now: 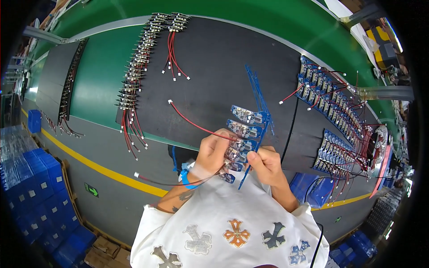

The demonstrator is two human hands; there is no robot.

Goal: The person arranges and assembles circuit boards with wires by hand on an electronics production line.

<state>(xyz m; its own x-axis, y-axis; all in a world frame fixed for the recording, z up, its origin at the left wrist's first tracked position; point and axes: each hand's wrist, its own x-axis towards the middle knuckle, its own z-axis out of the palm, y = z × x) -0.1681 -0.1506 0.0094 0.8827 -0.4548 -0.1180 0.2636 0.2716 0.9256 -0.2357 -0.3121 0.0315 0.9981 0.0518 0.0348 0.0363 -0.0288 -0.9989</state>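
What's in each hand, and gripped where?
Both hold one blue strip of small circuit boards. Left hand grips the boards at its lower part, by a red wire; right hand pinches the strip's lower edge rail.

Green bench under black mats

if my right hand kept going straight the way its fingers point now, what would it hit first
Probably the blue circuit board strip that the right hand already pinches; beyond it, the left hand. Depth is hard to judge here.
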